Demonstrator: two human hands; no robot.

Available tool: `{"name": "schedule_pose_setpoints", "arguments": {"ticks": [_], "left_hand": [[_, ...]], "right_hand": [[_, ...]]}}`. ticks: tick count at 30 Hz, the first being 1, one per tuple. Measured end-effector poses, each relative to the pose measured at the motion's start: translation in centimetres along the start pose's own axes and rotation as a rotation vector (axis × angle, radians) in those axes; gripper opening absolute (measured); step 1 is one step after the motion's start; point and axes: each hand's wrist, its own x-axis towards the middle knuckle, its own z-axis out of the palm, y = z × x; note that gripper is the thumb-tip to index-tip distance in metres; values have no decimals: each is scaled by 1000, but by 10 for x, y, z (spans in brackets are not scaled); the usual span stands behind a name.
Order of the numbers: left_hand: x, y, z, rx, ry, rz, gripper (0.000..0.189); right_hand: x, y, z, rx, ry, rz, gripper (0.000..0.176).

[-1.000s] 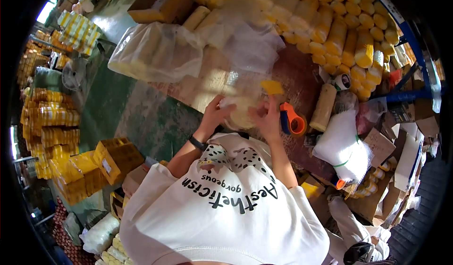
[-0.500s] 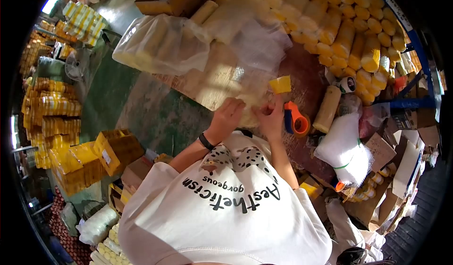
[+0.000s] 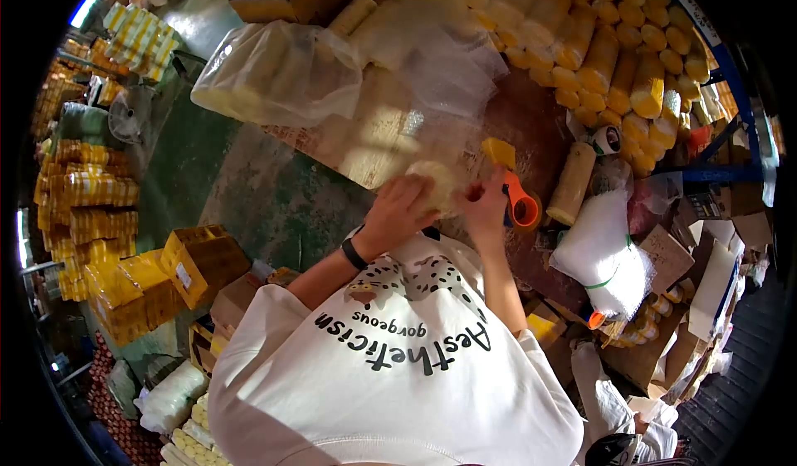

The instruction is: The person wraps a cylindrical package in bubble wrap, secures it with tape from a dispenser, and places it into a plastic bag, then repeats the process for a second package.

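Left hand (image 3: pixel 400 210) and right hand (image 3: pixel 486 209), fingers curled, both clasp a pale roll (image 3: pixel 433 180) in clear film at the bench's (image 3: pixel 531 126) near edge. Orange tape dispenser (image 3: pixel 521 209) just beside right hand. Yellow rolls (image 3: pixel 598 43) stacked along far edge.

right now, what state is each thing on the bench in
pale roll, between both hands
left hand, fingers curled on the pale roll
right hand, at the roll's edge, grip unclear
tape dispenser, lying beside the right hand
clear bag, full, lying on its side
white sack, tied with a green band
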Motion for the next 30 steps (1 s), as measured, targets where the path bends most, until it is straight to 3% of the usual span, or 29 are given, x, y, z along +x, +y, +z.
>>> {"name": "schedule_pose_setpoints", "arguments": {"ticks": [4,7,10,13,16,19,23,26,29,30], "left_hand": [[0,-1,4,-35,19,16,47],[-4,-5,1,-94,82,11,44],[-2,-11,4,-75,92,50,40],[-3,-14,4,-11,60,95,38],[-12,-18,15,48,24,95,41],[-13,-19,22,63,38,78,46],[-12,-18,18,69,58,76,50],[-11,-18,15,128,52,106,50],[-14,-17,17,179,66,124,50],[-15,-18,18,192,73,128,50]], "right_hand": [[-6,-21,22,-205,30,-137,78],[-2,-6,28,10,-3,-357,74],[5,-3,11,491,-203,-150,75],[13,6,0,744,-412,-107,72],[19,31,1,706,-390,-120,57],[21,-16,-22,-119,66,-599,30],[38,-30,-54,-116,105,-621,16],[54,-24,-62,196,-211,-491,15],[63,-25,-68,164,-429,-109,16],[67,-21,-67,223,-471,-76,17]]}}
